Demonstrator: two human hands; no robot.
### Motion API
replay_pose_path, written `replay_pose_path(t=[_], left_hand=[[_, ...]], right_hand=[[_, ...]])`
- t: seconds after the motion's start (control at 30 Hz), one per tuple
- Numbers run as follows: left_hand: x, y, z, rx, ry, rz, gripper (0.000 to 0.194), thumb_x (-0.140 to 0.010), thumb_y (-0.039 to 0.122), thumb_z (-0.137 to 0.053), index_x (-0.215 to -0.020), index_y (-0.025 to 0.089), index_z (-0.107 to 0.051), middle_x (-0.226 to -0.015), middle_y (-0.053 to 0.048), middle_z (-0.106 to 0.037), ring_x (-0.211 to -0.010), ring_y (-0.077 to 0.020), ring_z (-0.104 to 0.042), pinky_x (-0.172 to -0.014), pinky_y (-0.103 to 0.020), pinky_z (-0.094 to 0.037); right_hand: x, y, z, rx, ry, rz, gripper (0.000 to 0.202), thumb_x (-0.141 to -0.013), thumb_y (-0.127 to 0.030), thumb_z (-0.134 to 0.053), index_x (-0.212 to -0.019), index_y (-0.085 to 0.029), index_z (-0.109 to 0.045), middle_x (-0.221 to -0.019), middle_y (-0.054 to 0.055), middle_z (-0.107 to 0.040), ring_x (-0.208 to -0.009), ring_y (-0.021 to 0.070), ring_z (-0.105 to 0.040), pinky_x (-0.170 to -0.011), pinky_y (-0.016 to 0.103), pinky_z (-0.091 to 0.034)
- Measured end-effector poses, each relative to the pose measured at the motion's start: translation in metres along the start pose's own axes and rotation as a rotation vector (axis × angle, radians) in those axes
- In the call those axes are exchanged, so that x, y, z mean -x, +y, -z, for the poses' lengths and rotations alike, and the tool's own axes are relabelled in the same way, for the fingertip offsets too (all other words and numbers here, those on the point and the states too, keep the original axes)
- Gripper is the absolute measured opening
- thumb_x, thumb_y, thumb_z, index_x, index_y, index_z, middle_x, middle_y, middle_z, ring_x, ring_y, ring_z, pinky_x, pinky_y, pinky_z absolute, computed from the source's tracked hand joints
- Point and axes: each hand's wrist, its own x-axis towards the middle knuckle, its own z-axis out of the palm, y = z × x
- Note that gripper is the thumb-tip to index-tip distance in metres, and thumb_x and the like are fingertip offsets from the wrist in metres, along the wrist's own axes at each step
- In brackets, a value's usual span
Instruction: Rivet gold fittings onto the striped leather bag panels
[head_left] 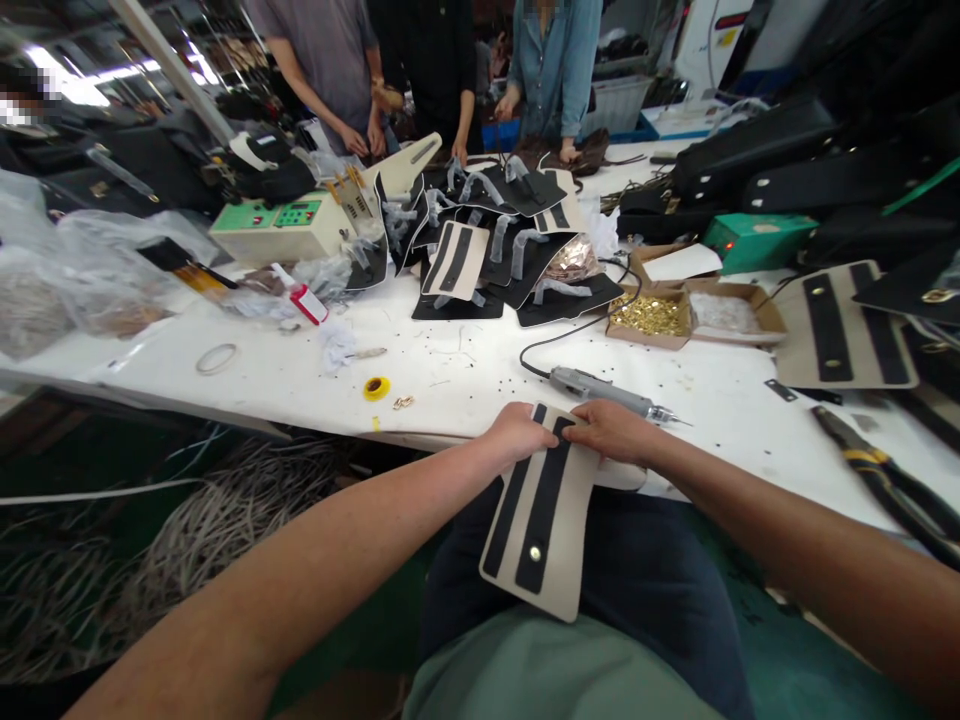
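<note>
A beige panel with two black straps (559,530) tilts over my lap at the table's front edge, a brass-coloured stud showing near the lower end of one strap. My left hand (523,432) grips its upper left edge, thumb on the front. On the upper right, my right hand (606,430) is closed on the same panel, its fingertips at the top of the strap. What lies under the fingers is hidden. Just beyond my right hand rests a grey electric screwdriver (600,388) with its cable. Another pale piece (622,477) lies partly beneath my right wrist.
Black panels with plastic-wrapped handles (517,240) are piled mid-table. Boxes hold gold-coloured hardware (652,313) and clear pieces (724,313). Pliers (885,470) lie at right; yellow tape (376,388) and a red bottle (306,300) at left. Several people stand across the table.
</note>
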Motion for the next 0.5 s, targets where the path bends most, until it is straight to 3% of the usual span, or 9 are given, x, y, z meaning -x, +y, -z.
replay_pose_path(t=[0.23, 0.4, 0.5], left_hand=[[-0.005, 0.004, -0.002, -0.096, 0.015, -0.013, 0.014, -0.060, 0.013, -0.076, -0.071, 0.014, -0.069, -0.066, -0.002, -0.069, -0.064, -0.0200, -0.067, -0.058, -0.028, -0.053], [0.001, 0.011, -0.001, -0.270, 0.037, -0.125, 0.015, -0.061, 0.017, -0.076, -0.073, 0.016, -0.068, -0.072, -0.003, -0.070, -0.073, -0.0225, -0.068, -0.064, -0.029, -0.052], [0.010, 0.013, -0.001, -0.371, 0.082, -0.202, 0.020, -0.066, 0.022, -0.074, -0.084, 0.017, -0.067, -0.083, -0.006, -0.071, -0.083, -0.0252, -0.067, -0.074, -0.032, -0.052]], right_hand=[[-0.002, 0.003, -0.004, 0.071, 0.088, -0.024, 0.018, -0.085, -0.031, -0.058, -0.080, -0.016, -0.066, -0.078, 0.007, -0.065, -0.071, 0.0184, -0.058, -0.060, 0.028, -0.036], [-0.002, 0.006, -0.006, 0.084, 0.121, -0.029, 0.019, -0.084, -0.032, -0.060, -0.077, -0.016, -0.066, -0.074, 0.006, -0.063, -0.072, 0.0191, -0.056, -0.061, 0.029, -0.033], [-0.003, 0.008, -0.006, 0.071, 0.120, -0.025, 0.018, -0.083, -0.032, -0.060, -0.077, -0.016, -0.066, -0.074, 0.005, -0.063, -0.071, 0.0182, -0.056, -0.061, 0.029, -0.033]])
